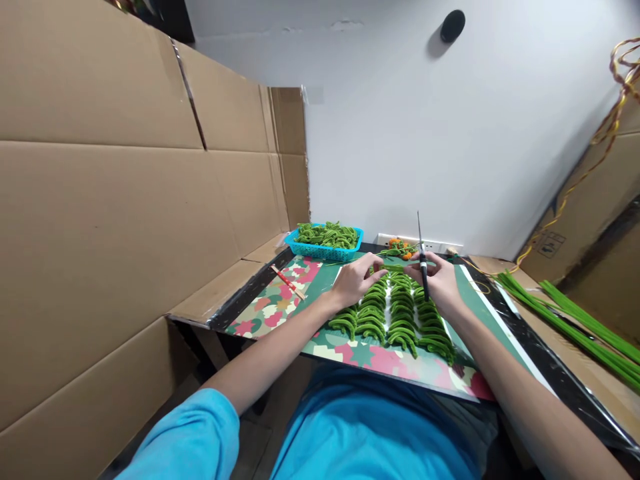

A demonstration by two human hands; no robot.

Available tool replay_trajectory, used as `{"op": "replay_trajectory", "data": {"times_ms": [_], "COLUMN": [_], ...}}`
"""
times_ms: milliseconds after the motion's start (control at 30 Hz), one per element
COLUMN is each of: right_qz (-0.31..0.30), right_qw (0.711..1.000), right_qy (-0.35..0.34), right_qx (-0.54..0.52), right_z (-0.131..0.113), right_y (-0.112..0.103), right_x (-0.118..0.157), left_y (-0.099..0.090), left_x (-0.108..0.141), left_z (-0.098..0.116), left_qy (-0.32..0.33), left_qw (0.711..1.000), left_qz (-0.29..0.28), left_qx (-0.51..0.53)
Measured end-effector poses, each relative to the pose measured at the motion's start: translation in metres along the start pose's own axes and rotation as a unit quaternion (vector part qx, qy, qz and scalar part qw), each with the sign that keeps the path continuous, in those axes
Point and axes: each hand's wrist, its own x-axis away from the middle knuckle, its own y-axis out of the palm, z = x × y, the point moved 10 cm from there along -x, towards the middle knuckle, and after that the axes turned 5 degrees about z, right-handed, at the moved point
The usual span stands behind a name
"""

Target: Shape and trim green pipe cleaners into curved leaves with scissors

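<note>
Several rows of curved fuzzy green stems lie on a white sheet on the patterned table. My left hand is over the far left part of the rows, its thumb and fingers closed on a thin green stem that stretches toward the other hand. On the right, my right hand has its fingers closed round a dark slim tool with a pointed metal tip, which stands nearly upright. Its fingertips are also at the green stem's other end.
A blue basket of green curled pieces stands at the back left. Orange and green pieces lie behind my hands. A red-banded stick is at left, long green stems at right. Cardboard walls flank the table.
</note>
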Motion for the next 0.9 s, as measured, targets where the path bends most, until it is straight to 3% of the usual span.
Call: {"op": "replay_trajectory", "data": {"times_ms": [300,533,900], "right_qz": [-0.006,0.004,-0.008], "right_qw": [1.000,1.000,1.000], "right_qy": [0.000,0.002,0.000], "right_qx": [-0.003,-0.017,-0.007], "right_z": [0.001,0.003,0.004], "right_y": [0.004,-0.001,0.003], "right_x": [0.000,-0.002,0.000], "left_y": [-0.003,-0.006,-0.002], "left_x": [-0.001,-0.001,-0.003], "left_z": [-0.001,-0.022,-0.036], "left_qy": [-0.001,-0.085,-0.159], "left_qw": [0.998,0.981,0.947], "left_qz": [0.026,0.081,0.092], "left_qx": [0.057,0.154,0.262]}}
